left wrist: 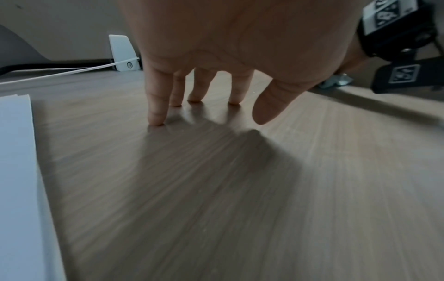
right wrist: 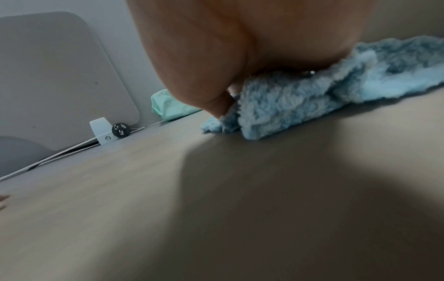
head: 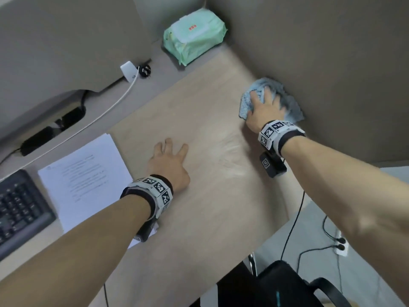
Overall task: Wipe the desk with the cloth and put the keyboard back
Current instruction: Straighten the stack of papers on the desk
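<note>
A crumpled light-blue cloth [head: 293, 107] lies on the wooden desk [head: 199, 218] at its right side, against the partition wall. My right hand [head: 263, 107] lies flat on the cloth with fingers spread, pressing it down; in the right wrist view the thumb digs into the edge of the cloth [right wrist: 288, 106]. My left hand [head: 168, 160] rests on the bare desk in the middle, fingers spread, and the fingertips [left wrist: 156, 117] touch the wood. It holds nothing. The black keyboard [head: 20, 209] sits at the far left, partly out of frame. Faint wet streaks [head: 228, 156] show between the hands.
White printed sheets [head: 86, 173] lie between the keyboard and my left arm. A green wipes pack [head: 194, 36] stands in the back corner. A white charger [head: 128, 70] with its cable runs along the back. A grey partition [head: 332, 63] borders the right. A black bag [head: 287, 284] is below the desk's edge.
</note>
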The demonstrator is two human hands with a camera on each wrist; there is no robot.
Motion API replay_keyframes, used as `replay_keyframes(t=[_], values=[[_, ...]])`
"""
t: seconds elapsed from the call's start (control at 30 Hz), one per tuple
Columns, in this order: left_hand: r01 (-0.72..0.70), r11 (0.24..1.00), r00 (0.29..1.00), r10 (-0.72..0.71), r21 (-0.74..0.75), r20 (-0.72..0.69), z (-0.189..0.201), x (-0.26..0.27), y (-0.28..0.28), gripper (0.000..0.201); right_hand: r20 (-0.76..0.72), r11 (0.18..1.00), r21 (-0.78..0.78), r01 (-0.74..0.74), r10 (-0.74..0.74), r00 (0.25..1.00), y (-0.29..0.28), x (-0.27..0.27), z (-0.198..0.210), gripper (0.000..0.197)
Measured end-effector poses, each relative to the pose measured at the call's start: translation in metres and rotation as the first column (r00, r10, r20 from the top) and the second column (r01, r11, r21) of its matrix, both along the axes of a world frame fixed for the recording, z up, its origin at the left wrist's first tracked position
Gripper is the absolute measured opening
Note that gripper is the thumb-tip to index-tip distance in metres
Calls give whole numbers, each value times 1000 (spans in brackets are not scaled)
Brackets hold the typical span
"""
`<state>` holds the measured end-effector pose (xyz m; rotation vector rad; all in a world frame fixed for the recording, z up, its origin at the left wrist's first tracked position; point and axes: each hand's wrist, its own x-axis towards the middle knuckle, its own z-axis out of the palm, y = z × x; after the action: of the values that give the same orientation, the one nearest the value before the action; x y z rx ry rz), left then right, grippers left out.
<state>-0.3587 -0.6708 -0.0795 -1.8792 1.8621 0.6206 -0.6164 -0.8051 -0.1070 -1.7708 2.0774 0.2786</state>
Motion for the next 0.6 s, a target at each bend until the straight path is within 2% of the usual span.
replay_keyframes(t=[0.13, 0.27, 0.43, 0.6], values=[[7, 1000, 999, -6, -12, 37, 1, -4, 3, 76, 42, 994, -6, -110, 110, 993, -37, 22, 2, 67], [36, 999, 998, -35, -29, 50, 2, -5, 7, 74, 83, 989, -45, -144, 147, 986, -44, 17, 3, 62], [34, 999, 999, -33, -22, 37, -1, -3, 7, 76, 111, 993, -78, -89, 98, 989, -12, -9, 4, 59], [44, 998, 999, -43, -47, 23, -6, -1, 6, 77, 40, 995, -95, 25, -21, 999, 63, -57, 1, 58]])
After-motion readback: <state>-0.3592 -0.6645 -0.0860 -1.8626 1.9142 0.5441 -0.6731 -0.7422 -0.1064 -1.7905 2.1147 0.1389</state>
